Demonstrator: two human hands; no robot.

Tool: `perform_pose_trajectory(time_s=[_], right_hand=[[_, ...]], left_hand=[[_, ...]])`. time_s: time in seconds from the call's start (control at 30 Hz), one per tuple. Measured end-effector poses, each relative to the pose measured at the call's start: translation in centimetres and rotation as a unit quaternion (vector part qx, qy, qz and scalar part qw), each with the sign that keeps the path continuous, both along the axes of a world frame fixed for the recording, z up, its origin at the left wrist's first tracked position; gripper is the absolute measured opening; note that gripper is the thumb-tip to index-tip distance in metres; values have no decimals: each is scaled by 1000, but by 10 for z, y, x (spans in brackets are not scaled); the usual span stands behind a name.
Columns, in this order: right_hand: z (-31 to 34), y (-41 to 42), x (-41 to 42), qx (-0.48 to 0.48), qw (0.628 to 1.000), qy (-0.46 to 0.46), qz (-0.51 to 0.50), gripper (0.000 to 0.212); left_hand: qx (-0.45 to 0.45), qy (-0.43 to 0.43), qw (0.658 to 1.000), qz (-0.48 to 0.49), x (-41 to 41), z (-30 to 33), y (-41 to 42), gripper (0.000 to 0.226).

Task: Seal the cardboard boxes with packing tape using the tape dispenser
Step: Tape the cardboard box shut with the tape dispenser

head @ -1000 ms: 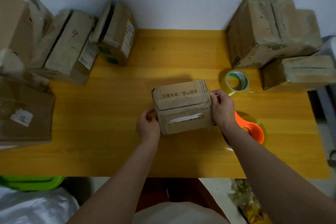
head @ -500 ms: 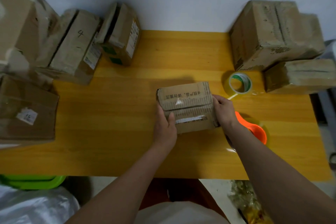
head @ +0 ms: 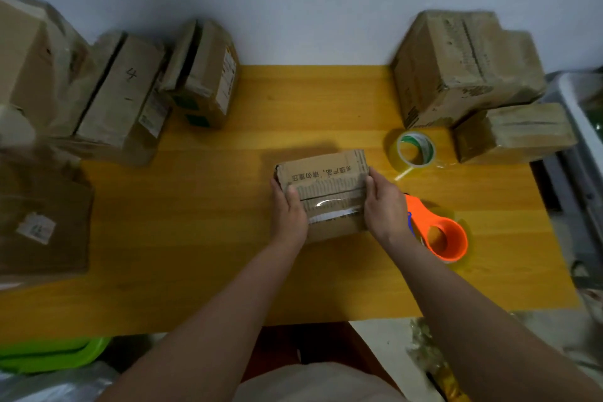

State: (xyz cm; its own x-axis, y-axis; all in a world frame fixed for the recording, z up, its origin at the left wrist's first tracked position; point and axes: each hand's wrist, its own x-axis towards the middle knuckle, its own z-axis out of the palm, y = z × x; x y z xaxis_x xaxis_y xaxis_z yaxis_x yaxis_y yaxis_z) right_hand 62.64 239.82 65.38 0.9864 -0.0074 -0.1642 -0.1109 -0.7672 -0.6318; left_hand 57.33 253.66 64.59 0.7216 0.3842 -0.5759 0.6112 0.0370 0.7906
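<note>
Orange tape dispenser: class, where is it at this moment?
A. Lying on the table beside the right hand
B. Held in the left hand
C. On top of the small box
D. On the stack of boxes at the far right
A: the orange tape dispenser lies on the table just beside the right hand, which, like the left hand, grips the small box.

Both forearms reach forward, left hand (head: 288,212) and right hand (head: 383,206) facing, thumbs uppermost, fingers curled in grip.

Box (head: 326,196) on table (head: 202,238), dispenser (head: 440,235) right.
</note>
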Motion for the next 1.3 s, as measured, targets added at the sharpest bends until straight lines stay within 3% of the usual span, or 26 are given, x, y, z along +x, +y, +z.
perform_pose_trajectory(time_s=[0.13, 0.33, 0.7, 0.87, 0.97, 1.03, 1.1, 1.2, 1.23, 1.3], right_hand=[[-9, -4, 2, -22, 999, 34, 10, 34], [-4, -2, -7, 42, 998, 51, -14, 35], [-13, 3, -26, 137, 979, 58, -142, 39], [-10, 4, -28, 127, 974, 92, -161, 39], [-10, 2, -27, 88, 981, 108, -137, 41], [-8, 1, -27, 34, 994, 44, -90, 58], [-1, 1, -27, -41, 992, -95, 67, 58], [-5, -3, -25, -155, 922, -157, 319, 55], [-9, -5, -24, -174, 914, -148, 334, 56], [-14, -12, -20, -149, 945, -114, 267, 56]], left_hand=[[-10, 11, 1000, 2, 2, -7, 2, 52], [-28, 15, 999, -37, -1, -6, 16, 51], [-24, 21, 998, -48, 0, 5, 18, 48], [13, 55, 989, -139, 12, 12, 32, 50], [44, 74, 970, -227, 27, 8, 51, 51], [94, 50, 969, -225, 30, 3, 54, 55], [172, 4, 974, -149, 19, 1, 45, 54], [219, -74, 971, -54, 1, -6, 33, 39], [210, -86, 973, -47, 1, -10, 33, 36], [171, -84, 979, -66, 13, -12, 41, 35]])
